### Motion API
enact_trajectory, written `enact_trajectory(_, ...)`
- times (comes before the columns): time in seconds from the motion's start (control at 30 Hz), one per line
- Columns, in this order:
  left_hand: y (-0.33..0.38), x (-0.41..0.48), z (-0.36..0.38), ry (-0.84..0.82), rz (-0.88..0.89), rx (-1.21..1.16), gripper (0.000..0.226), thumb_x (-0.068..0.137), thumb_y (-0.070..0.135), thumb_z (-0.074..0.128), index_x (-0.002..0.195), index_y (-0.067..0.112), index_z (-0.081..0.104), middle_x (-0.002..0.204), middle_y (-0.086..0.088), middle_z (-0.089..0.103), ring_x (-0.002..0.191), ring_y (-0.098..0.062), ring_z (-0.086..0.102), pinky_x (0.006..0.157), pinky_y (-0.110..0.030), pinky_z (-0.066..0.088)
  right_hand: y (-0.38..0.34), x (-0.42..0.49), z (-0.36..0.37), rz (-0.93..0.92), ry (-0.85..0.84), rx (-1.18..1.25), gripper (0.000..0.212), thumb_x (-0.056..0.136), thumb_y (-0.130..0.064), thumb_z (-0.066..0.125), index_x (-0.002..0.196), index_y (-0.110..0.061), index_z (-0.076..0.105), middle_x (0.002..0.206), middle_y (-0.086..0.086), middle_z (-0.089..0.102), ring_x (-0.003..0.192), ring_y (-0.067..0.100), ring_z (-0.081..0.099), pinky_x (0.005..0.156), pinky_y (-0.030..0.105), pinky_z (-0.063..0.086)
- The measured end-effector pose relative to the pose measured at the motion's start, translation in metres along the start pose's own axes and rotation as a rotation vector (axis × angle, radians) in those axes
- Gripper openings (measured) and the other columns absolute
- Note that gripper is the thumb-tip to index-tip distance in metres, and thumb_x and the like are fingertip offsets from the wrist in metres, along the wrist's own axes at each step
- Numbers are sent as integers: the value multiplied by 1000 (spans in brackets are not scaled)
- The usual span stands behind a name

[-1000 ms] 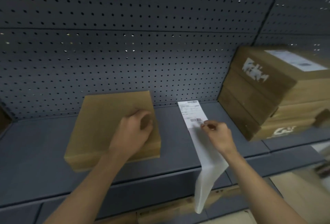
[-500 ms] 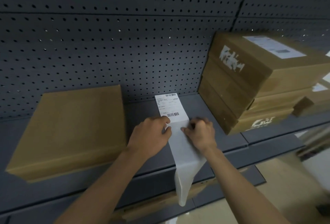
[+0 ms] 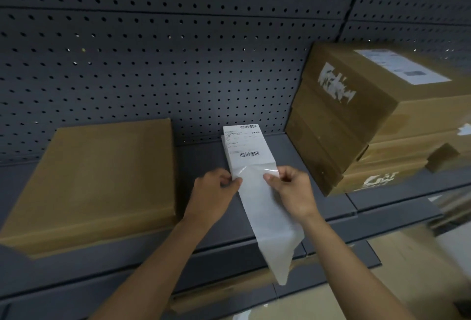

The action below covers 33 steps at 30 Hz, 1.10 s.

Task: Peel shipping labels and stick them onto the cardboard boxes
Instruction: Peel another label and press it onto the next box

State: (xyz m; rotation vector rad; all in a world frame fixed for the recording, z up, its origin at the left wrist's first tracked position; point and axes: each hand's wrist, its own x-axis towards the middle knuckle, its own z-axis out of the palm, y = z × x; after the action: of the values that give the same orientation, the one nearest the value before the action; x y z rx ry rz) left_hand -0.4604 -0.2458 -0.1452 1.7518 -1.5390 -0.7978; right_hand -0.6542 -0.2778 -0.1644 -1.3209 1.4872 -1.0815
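Label strip (image 3: 270,220) lies on the grey shelf (image 3: 198,166), between the flat cardboard box (image 3: 102,179) to my left and the stacked boxes (image 3: 356,128) to my right. Its blank tail hangs over the shelf front. My left hand (image 3: 212,193) pinches the strip's left edge, fingers curled. My right hand (image 3: 293,192) pinches the right edge, just below the printed label (image 3: 248,146). The top stacked box bears a white label (image 3: 400,69) on its upper face.

dark perforated back panel (image 3: 153,64) is rising behind a grey metal shelf (image 3: 201,159). a vertical seam (image 3: 353,3) is splitting the panel at upper right. light is glinting through some holes. a tan floor (image 3: 413,263) is showing below.
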Motion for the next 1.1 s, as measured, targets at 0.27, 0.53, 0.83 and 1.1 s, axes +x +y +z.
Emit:
enact_trajectory(0.27,3,6,3,114,23,-300,5,87,20,71,91,18,73,85,9,74,74,2,67,73,-27,56,-15,-7,-9,-41,-132,196,4,85,-6,73,87,-4,69,80,5,75,74,18,71,68,31,57)
enact_trajectory(0.53,10,4,-1,207,167,-286,9,87,14,72,96,13,73,87,8,73,80,-2,68,78,-22,56,-36,-13,-13,-462,206,-262,23,85,-22,76,107,-21,68,104,-4,61,98,9,58,86,15,44)
enact_trajectory(0.83,22,-4,0,124,333,-322,8,88,11,71,95,14,74,87,10,72,83,-1,67,79,-16,54,-59,-10,-3,-820,-118,-549,24,90,-24,69,111,-15,75,110,-4,69,104,15,60,91,46,48)
enact_trajectory(1.1,16,-3,3,109,337,-354,16,88,9,70,104,12,74,100,3,73,93,-8,68,89,-31,57,-66,-17,-5,-747,-161,-430,18,90,-14,70,106,-10,76,103,-2,71,98,8,65,91,27,52)
